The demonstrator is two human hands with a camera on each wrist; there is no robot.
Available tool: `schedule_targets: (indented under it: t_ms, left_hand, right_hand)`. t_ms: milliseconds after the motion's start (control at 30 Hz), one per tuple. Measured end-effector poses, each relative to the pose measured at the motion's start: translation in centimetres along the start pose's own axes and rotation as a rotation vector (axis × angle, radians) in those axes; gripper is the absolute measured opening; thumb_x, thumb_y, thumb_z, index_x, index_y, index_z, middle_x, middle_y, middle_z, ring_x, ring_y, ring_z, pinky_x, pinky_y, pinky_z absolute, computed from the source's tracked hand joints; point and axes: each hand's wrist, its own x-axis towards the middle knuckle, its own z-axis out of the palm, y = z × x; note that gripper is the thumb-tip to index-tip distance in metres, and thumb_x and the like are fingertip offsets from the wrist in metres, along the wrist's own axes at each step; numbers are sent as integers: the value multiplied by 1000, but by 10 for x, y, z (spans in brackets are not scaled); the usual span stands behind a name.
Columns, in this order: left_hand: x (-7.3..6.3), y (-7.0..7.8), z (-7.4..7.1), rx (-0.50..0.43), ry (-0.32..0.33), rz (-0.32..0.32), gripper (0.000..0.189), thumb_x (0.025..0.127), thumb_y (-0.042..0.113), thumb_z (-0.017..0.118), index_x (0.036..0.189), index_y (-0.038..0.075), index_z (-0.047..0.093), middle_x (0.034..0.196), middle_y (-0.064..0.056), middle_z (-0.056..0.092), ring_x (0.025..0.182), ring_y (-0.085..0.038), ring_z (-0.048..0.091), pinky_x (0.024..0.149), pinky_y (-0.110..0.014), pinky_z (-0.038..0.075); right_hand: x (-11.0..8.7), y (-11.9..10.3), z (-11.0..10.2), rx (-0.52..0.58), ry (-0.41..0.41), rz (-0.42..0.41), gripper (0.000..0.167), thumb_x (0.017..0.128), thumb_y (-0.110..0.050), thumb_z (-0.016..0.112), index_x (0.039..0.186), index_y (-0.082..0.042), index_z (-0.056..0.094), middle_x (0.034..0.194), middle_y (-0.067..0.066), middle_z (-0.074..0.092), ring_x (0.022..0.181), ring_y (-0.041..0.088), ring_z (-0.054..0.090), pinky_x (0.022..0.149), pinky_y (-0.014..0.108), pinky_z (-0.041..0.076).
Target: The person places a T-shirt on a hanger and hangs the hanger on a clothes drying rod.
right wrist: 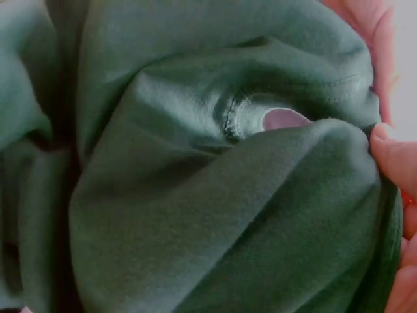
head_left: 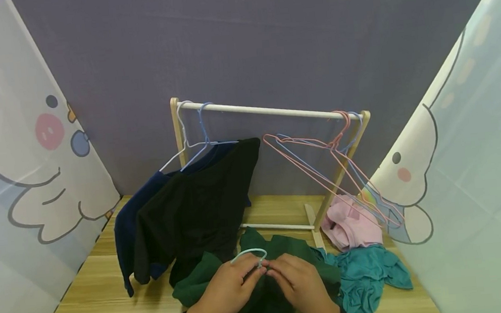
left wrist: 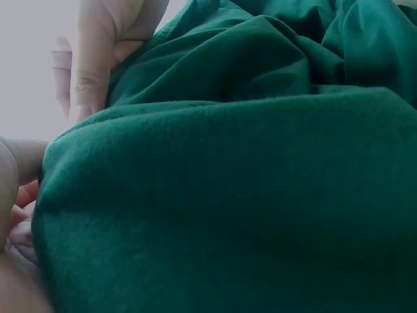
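A dark green shirt (head_left: 287, 245) lies bunched on the table in front of me, its cloth filling both wrist views. From its top rises the pale mint hook of a hanger (head_left: 253, 249); the rest of that hanger is hidden by cloth and hands. My left hand (head_left: 226, 288) pinches the shirt and the hanger's neck just under the hook. Close beside it, my right hand (head_left: 301, 282) pinches the shirt's edge between thumb and fingers. In the right wrist view, a stitched opening (right wrist: 283, 119) shows among the folds.
Behind stands a clothes rack (head_left: 264, 109). At its left hang a black garment (head_left: 204, 195) and a navy one (head_left: 135, 216); bare pink hangers (head_left: 305, 164) and blue ones hang right. Pink cloth (head_left: 350, 225) and a teal garment (head_left: 364, 276) lie on the right.
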Motion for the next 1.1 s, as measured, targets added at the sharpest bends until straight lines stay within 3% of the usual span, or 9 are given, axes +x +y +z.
schedule_targets:
  t_ms: [267, 467, 567, 733, 1100]
  left_hand:
    - [0, -4, -3, -19, -62, -24, 18, 106, 33, 59, 105, 21, 73, 104, 12, 72, 90, 2, 65, 74, -21, 55]
    - [-2, -8, -9, -8, -100, -85, 24, 106, 38, 58, 109, 22, 76, 100, 15, 71, 87, 3, 64, 75, -22, 56]
    - [-2, -9, -14, 21, -93, -104, 24, 106, 38, 59, 110, 22, 76, 105, 14, 72, 95, 0, 68, 80, -25, 58]
    - [-3, -12, -22, 60, -78, -118, 22, 105, 36, 60, 107, 21, 76, 101, 15, 70, 90, 1, 66, 78, -26, 58]
    - [-9, -23, -33, 92, 52, -49, 10, 102, 28, 68, 103, 23, 77, 97, 19, 69, 85, 5, 64, 74, -23, 57]
  right_hand:
    - [-3, 1, -1, 6, -25, 42, 17, 106, -22, 62, 114, -14, 75, 94, -8, 71, 80, 3, 64, 74, 17, 52]
    - [-3, 6, -4, 21, 44, 55, 16, 104, -22, 65, 112, -13, 75, 92, -7, 70, 78, 3, 62, 72, 17, 51]
    - [-2, 11, -8, 27, 73, 53, 18, 104, -23, 64, 112, -11, 75, 92, -6, 70, 76, 3, 61, 70, 16, 50]
    - [0, 17, -16, 33, 112, 49, 20, 104, -22, 65, 111, -8, 76, 91, -3, 71, 75, 5, 61, 69, 17, 50]
    - [1, 25, -32, 33, 118, 79, 19, 102, -20, 67, 115, -9, 76, 93, -1, 72, 78, 10, 66, 74, 18, 53]
